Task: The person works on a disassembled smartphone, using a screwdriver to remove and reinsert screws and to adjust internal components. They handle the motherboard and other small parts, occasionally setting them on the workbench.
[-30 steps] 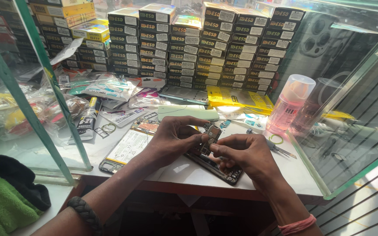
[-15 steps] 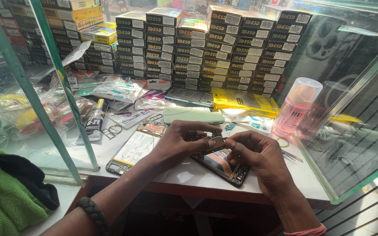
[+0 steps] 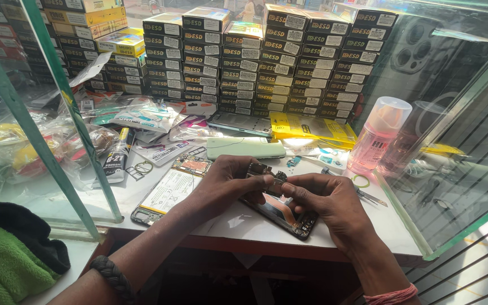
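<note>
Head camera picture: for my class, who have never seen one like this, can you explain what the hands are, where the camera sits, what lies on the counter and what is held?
The camera is worn on a person's head and looks down at that person's own bare hands. The left hand and right hand meet over an opened phone lying on a white counter. Together the fingertips pinch a small circuit board just above it. Nearby lie a second opened phone, a pale green phone back, a pink spray bottle, tweezers and a black glue tube. Stacked small boxes line the back, and glass panes enclose the sides.
</note>
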